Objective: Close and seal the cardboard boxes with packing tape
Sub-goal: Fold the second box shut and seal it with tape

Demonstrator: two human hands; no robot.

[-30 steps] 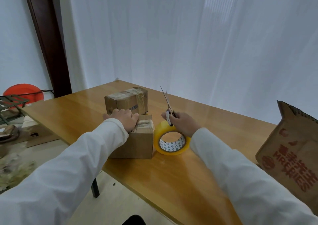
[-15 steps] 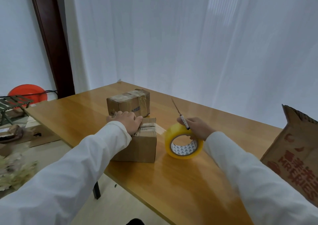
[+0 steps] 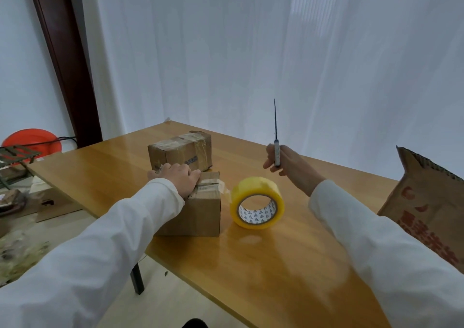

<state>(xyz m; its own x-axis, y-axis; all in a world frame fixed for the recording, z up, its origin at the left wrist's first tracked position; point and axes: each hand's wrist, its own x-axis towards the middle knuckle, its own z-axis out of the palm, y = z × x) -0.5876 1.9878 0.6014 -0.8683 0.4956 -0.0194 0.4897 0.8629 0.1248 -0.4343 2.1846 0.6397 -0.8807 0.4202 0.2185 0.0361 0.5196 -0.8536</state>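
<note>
From the head view, a large printed carton [image 3: 426, 212] is seen at the table's [image 3: 251, 265] right edge, and a taped box [image 3: 179, 150] lies behind the near box [image 3: 198, 212]. The yellow tape roll [image 3: 257, 202] stands on edge just beside the near box. The left hand [image 3: 179, 178] is laid on that box's top, fingers bent over it. Closed scissors [image 3: 276, 137] are gripped upright in the raised right hand [image 3: 286, 163].

Soft daylight through the curtain [image 3: 251, 51]; wide-angle edges bend, seemingly slightly blurred.
</note>
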